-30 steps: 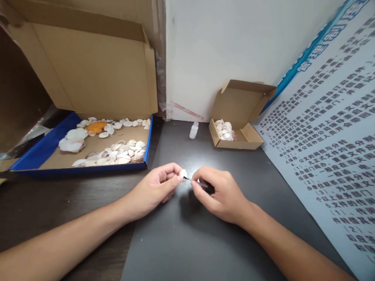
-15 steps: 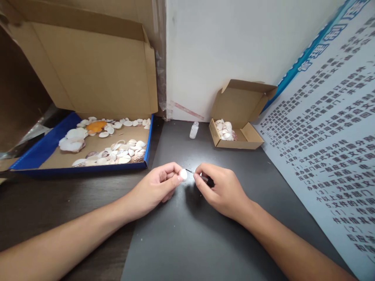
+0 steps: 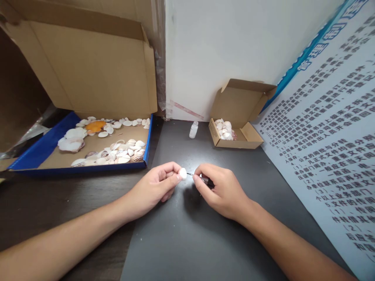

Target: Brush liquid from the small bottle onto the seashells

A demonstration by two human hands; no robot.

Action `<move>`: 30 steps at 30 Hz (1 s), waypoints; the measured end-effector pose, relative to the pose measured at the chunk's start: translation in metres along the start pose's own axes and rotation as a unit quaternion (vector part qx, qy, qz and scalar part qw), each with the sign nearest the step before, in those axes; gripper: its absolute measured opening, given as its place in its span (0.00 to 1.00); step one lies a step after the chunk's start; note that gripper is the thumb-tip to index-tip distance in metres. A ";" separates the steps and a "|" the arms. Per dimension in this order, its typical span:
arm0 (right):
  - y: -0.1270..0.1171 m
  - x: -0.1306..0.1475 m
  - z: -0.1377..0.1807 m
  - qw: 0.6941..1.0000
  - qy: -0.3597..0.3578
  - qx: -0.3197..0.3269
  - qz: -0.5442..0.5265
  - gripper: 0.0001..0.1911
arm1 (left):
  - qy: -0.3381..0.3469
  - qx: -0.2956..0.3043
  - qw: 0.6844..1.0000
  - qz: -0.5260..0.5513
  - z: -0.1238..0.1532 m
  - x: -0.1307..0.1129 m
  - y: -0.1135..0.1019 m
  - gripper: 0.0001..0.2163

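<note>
My left hand (image 3: 156, 188) pinches a small white shell (image 3: 183, 173) between thumb and forefinger, just above the dark tabletop (image 3: 187, 238). My right hand (image 3: 221, 191) is closed on a thin dark brush (image 3: 202, 178), its tip touching the shell's right side. A small white bottle (image 3: 193, 129) stands open farther back, near the wall.
A wide blue-edged cardboard box (image 3: 47, 146) with several shells lies at the left, lid raised. A small cardboard box (image 3: 249, 134) holding several shells sits at the back right. A printed poster (image 3: 331, 144) leans along the right side.
The brush tip drew away from the shell slightly, then came back against it. Both hands stayed almost where they were.
</note>
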State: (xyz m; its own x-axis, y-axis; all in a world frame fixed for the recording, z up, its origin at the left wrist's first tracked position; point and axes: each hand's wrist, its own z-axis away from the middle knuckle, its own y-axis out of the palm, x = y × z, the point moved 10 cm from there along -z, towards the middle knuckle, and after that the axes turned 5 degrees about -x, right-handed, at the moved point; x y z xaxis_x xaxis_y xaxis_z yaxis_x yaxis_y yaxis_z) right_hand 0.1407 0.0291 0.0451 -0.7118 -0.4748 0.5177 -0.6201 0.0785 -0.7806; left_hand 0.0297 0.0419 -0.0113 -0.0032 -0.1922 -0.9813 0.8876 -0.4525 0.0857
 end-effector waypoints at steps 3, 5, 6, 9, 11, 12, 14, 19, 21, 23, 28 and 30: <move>-0.009 0.010 0.001 0.998 -0.040 -0.029 -0.042 0.08 | -0.003 -0.002 1.000 0.001 0.001 0.000 0.000 0.14; -0.012 0.015 0.001 0.996 -0.060 -0.040 -0.060 0.07 | -0.006 -0.003 1.000 0.002 0.001 0.000 0.000 0.14; -0.012 0.016 0.001 0.995 -0.063 -0.037 -0.064 0.07 | -0.007 -0.004 1.000 0.002 0.001 0.000 0.000 0.14; -0.006 0.011 0.000 0.998 -0.042 -0.020 -0.044 0.06 | -0.011 -0.002 1.000 0.007 0.001 0.002 0.000 0.13; -0.004 0.005 -0.001 0.999 -0.016 -0.019 -0.024 0.07 | -0.012 0.002 1.000 0.012 0.000 0.003 0.001 0.13; -0.005 0.003 -0.001 0.999 -0.007 -0.025 -0.020 0.07 | -0.012 0.005 1.000 0.014 0.000 0.003 0.001 0.13; -0.007 0.004 -0.001 0.999 -0.012 -0.037 -0.031 0.07 | -0.012 0.009 1.000 0.022 0.000 0.004 0.002 0.13; -0.004 0.012 0.000 0.997 -0.046 -0.014 -0.052 0.06 | -0.012 0.003 0.999 0.041 0.001 0.003 0.001 0.12; -0.001 0.007 0.000 0.999 -0.025 -0.003 -0.031 0.06 | -0.016 0.001 0.999 0.046 0.001 0.003 0.001 0.12; -0.002 0.003 0.000 1.000 -0.007 -0.005 -0.018 0.07 | -0.020 0.000 0.998 0.055 0.002 0.004 0.001 0.12; -0.006 0.006 0.000 0.999 -0.024 -0.018 -0.041 0.06 | -0.031 0.001 0.997 0.073 0.002 0.004 0.001 0.11; -0.007 0.009 0.001 0.998 -0.034 -0.021 -0.049 0.05 | -0.032 0.002 0.997 0.073 0.002 0.004 0.001 0.11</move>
State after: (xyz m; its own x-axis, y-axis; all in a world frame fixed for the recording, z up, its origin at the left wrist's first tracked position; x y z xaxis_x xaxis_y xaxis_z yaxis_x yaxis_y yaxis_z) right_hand 0.1390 0.0238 0.0544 -0.6243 -0.5404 0.5642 -0.6996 0.0653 -0.7116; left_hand 0.0300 0.0389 -0.0150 0.0975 -0.3113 -0.9453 0.8790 -0.4186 0.2285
